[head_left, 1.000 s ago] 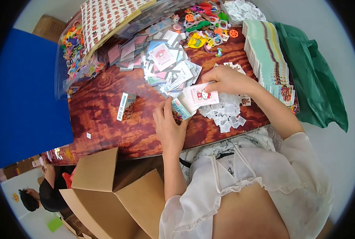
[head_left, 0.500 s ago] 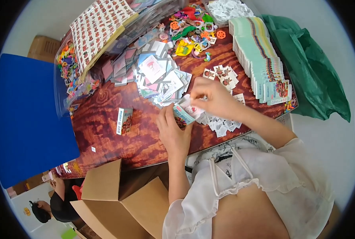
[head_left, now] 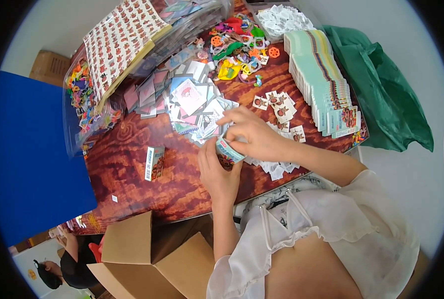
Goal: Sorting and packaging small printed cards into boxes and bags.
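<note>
My left hand (head_left: 218,174) is closed around a small teal carton (head_left: 229,152) with a colourful picture on its front, holding it tilted above the table. At the carton's upper end is my right hand (head_left: 257,134). One finger reaches over toward the card pile, while other fingertips press at the carton's mouth; those fingers are apart. What lies inside the carton is hidden. Small white printed packets (head_left: 274,168) lie partly under my right forearm. Beyond them are small square cards with brown cartoon figures (head_left: 283,107). A loose pile of plastic-sleeved cards (head_left: 189,99) lies just past the carton.
Another teal carton (head_left: 154,163) stands on the wooden table (head_left: 117,164). Stacked flat cartons (head_left: 319,74) line the right, beside a green plastic bag (head_left: 381,89). Colourful trinkets (head_left: 237,47) and a bin of white packets (head_left: 284,21) are behind. An open cardboard box (head_left: 127,239) sits below; a person (head_left: 77,264) is lower left.
My right hand has come lower and left, onto the carton's mouth. The white packet it pinched there no longer shows. The view has shifted slightly.
</note>
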Motion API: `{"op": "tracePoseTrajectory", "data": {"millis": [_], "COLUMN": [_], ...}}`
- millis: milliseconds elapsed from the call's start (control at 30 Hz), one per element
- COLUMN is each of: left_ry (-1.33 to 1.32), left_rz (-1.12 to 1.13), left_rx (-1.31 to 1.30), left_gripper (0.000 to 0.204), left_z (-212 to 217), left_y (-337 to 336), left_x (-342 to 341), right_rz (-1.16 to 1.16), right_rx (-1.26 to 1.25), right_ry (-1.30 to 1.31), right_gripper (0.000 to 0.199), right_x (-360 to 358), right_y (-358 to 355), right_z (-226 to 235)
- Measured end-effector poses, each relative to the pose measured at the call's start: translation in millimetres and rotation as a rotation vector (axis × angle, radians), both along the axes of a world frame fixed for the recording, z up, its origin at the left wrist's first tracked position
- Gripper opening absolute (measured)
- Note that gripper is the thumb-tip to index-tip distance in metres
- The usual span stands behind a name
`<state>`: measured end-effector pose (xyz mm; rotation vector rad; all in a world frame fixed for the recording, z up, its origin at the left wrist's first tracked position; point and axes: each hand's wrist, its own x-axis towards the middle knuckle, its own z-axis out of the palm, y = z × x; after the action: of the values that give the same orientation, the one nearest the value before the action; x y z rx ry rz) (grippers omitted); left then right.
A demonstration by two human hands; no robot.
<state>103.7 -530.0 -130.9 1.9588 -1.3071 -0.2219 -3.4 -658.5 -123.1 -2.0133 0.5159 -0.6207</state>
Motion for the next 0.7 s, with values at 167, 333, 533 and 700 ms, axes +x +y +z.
{"op": "tracePoseTrajectory", "data": {"millis": [167,333,533,700], "left_ry": [0.005,0.096,0.132,0.106], "left_rz": [-0.033,0.023,-0.021,-0.045], "left_rx": [0.042,0.062,0.096,0.095], "left_gripper": [0.074,0.076,0.074,0.073], "left_z": [-2.3,2.7,8.7,8.4], "left_y": [1.9,5.8,-4.4,-6.0], "left_x": [5.7,15.9,12.9,15.7], "right_rz": [0.06,0.216,-0.274,-0.041], "right_rx": [-0.007,0.565,-0.377,-0.911], "right_ry": [0.108,-0.066,0.163,0.394], "right_gripper": [0.007,0.015,0.013,0.021], "right_x": [-0.6,19.7,106.1,132.2], "right_y": [-4.3,-50.7,-180.3,-212.5], "right_z": [-4.9,-3.7,-20.7,-35.4]}}
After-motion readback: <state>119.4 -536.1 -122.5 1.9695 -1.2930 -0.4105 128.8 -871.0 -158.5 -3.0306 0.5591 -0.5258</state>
